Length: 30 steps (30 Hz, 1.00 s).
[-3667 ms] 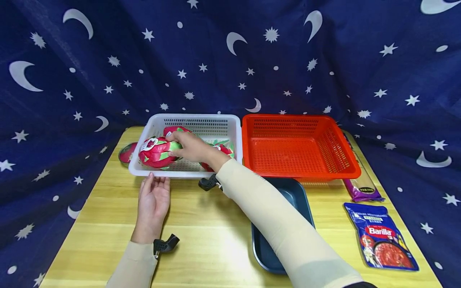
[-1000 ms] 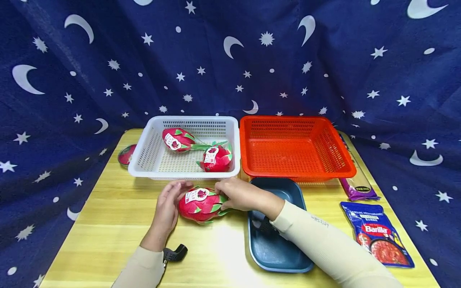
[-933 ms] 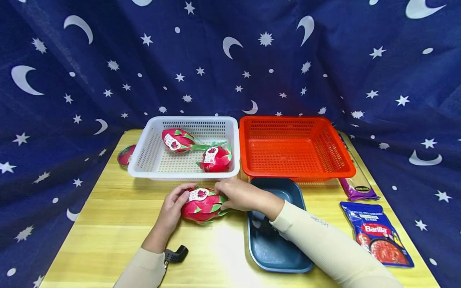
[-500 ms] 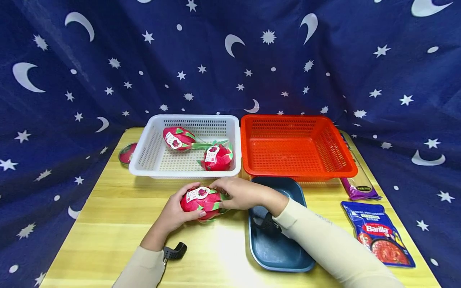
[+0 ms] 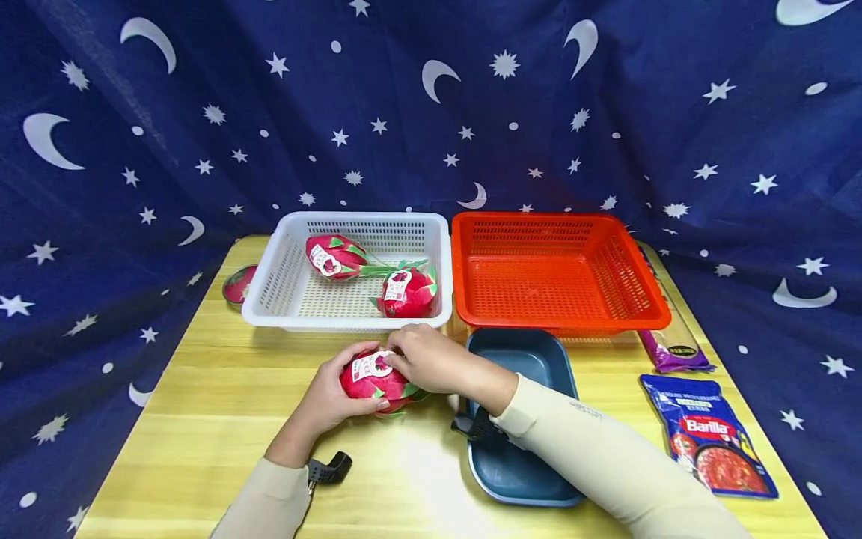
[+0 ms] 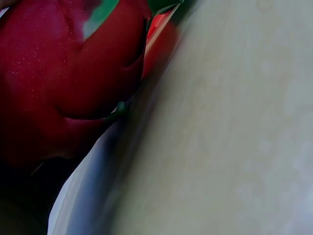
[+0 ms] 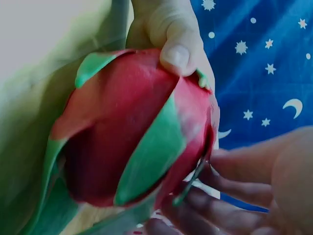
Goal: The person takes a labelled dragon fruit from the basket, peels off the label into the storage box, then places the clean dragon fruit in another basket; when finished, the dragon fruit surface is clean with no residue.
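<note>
Left hand point(image 5: 328, 394) encloses one dragon fruit point(image 5: 364, 385) in its grip, right hand point(image 5: 436, 364) touches it, pinch unclear, and two fruits point(image 5: 419, 297) remain in the white basket point(image 5: 337, 324) near the worktop point(image 5: 202, 419)'s far edge.

Crimson and Green Against Starry Blue

The held dragon fruit point(image 5: 374, 388) is coloured crimson, with its scales tipped in green; its white label point(image 5: 369, 366) is printed with a crimson fruit. The same colours are repeated on the two other dragon fruits point(image 5: 340, 257). One basket point(image 5: 346, 324) is coloured white, the other basket point(image 5: 532, 281) bright red, and the tray point(image 5: 525, 471) dark blue. The pouch point(image 5: 707, 436) is deep blue, marked with a red, white-lettered logo. The tabletop point(image 5: 202, 419) is grained in pale yellow. The backdrop point(image 5: 377, 75) is patterned with white moons, stars and dots on navy. Both sleeves point(image 5: 606, 457) are coloured cream.
</note>
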Each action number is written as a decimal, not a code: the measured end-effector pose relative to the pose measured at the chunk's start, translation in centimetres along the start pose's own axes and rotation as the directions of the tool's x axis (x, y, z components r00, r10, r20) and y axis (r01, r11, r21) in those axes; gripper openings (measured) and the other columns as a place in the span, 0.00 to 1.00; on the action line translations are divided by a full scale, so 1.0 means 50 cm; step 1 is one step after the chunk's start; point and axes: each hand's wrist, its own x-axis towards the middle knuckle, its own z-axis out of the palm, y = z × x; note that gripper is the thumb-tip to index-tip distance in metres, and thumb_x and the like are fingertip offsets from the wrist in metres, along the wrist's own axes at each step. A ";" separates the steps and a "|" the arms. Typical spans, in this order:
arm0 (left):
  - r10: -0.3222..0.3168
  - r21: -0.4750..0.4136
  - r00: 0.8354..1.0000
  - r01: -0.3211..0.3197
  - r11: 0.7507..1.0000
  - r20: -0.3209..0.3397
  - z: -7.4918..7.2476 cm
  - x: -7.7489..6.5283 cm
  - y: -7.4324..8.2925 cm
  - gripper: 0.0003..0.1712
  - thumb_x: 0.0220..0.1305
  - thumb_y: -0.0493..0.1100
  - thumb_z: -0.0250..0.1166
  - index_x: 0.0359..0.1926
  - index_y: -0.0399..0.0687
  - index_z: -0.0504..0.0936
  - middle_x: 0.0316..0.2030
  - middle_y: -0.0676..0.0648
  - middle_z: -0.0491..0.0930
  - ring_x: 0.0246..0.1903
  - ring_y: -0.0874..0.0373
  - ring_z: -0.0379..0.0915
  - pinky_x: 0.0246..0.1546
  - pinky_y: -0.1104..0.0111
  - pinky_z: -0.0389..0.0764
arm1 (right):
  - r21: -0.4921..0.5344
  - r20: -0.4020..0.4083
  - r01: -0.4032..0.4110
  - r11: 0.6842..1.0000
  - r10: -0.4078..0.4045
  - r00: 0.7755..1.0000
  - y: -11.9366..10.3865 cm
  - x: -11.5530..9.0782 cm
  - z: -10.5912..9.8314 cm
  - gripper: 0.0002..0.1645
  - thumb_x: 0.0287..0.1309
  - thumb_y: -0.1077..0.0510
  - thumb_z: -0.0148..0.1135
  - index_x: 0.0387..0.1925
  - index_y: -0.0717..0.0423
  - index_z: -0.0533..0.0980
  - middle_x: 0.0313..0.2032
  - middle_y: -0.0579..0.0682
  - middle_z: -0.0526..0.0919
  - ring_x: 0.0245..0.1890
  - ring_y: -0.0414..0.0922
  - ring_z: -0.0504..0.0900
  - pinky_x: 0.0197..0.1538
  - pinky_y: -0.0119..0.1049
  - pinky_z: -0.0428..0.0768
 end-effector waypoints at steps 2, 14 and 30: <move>0.001 0.000 1.000 -0.001 1.000 0.002 0.000 0.001 0.001 0.48 0.45 0.39 0.88 0.68 0.53 0.77 0.59 0.48 0.81 0.53 0.45 0.78 0.50 0.61 0.85 | 0.009 -0.054 0.017 1.000 -0.016 0.998 -0.002 0.004 0.001 0.05 0.72 0.61 0.67 0.40 0.59 0.84 0.38 0.50 0.87 0.43 0.49 0.84 0.52 0.42 0.81; 0.040 -0.051 0.999 -0.039 0.998 0.027 0.002 0.007 0.000 0.47 0.45 0.33 0.86 0.68 0.46 0.77 0.59 0.45 0.82 0.53 0.47 0.80 0.51 0.63 0.84 | 0.260 -0.203 0.199 0.945 -0.148 0.968 -0.011 -0.072 -0.055 0.03 0.68 0.58 0.72 0.38 0.53 0.88 0.34 0.37 0.85 0.30 0.33 0.78 0.35 0.32 0.80; 0.024 -0.041 1.000 -0.023 0.999 0.008 0.004 0.001 -0.004 0.47 0.45 0.37 0.88 0.68 0.47 0.77 0.62 0.49 0.81 0.58 0.48 0.78 0.56 0.63 0.81 | 0.200 -0.044 -0.457 0.866 0.474 0.879 0.146 -0.287 -0.084 0.03 0.66 0.66 0.70 0.37 0.65 0.85 0.18 0.43 0.80 0.16 0.40 0.80 0.20 0.34 0.80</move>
